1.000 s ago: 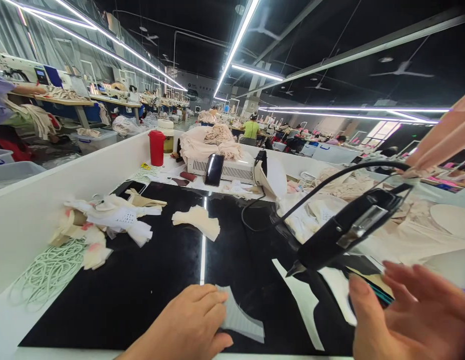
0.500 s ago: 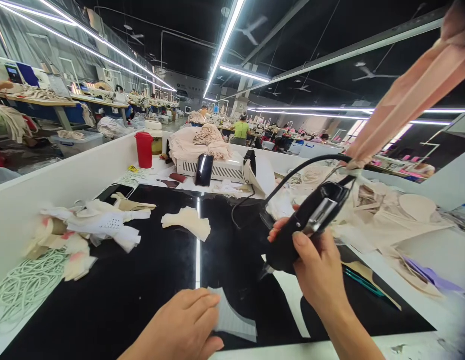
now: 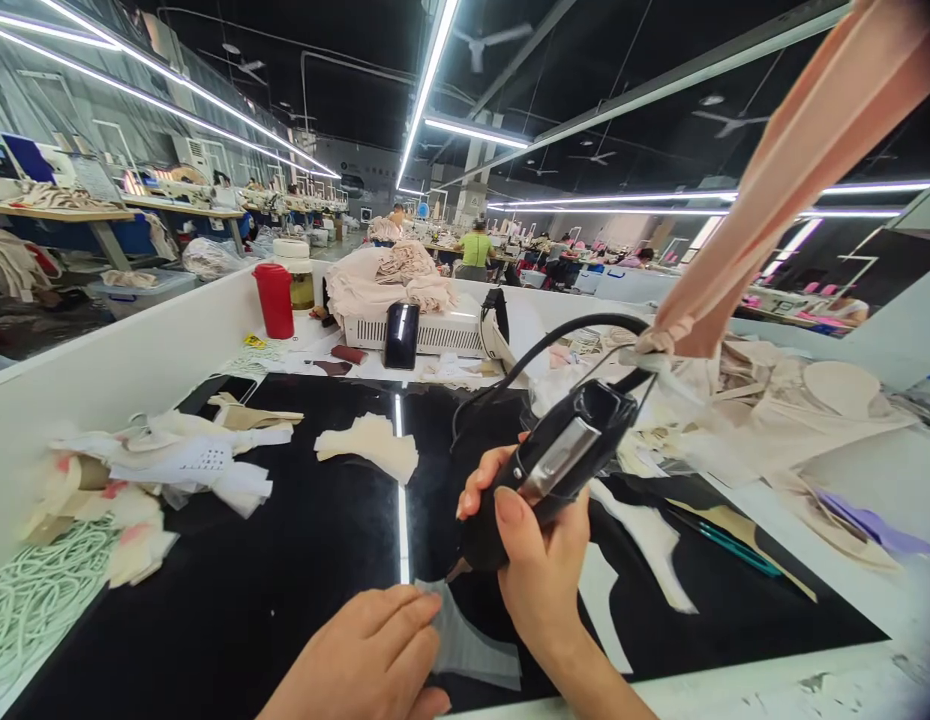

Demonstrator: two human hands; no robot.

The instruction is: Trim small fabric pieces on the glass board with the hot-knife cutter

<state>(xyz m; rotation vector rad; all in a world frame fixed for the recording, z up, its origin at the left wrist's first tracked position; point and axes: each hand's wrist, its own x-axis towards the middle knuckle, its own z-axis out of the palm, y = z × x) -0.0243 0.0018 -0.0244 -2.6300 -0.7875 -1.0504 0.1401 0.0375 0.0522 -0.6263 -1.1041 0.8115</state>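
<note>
My right hand (image 3: 546, 570) is wrapped around a black corded handheld power tool (image 3: 551, 450) with a silver plate on its side. The tool's narrow tip points down and left, close to the upper edge of a sheer grey-white fabric piece (image 3: 476, 645). My left hand (image 3: 375, 645), fingers together, grips the left corner of that piece on the black mat (image 3: 300, 600). Whether the tip touches the fabric I cannot tell. To the right of my right hand lie a white cut piece (image 3: 604, 610) and a cream one (image 3: 649, 535). Another cream piece (image 3: 367, 447) lies farther back.
A pink cloth strip (image 3: 780, 190) ties the tool from above. White scraps (image 3: 202, 450) and pale green cord (image 3: 49, 580) lie left. Teal tweezers (image 3: 735, 548) are at right. Behind stand a phone (image 3: 400, 335), a red cup (image 3: 274, 300) and piled fabric (image 3: 390, 280).
My right hand has carried the tool left and down, bringing its tip to the sheer piece's upper edge. The left hand keeps its grip. The cream piece at right is now uncovered.
</note>
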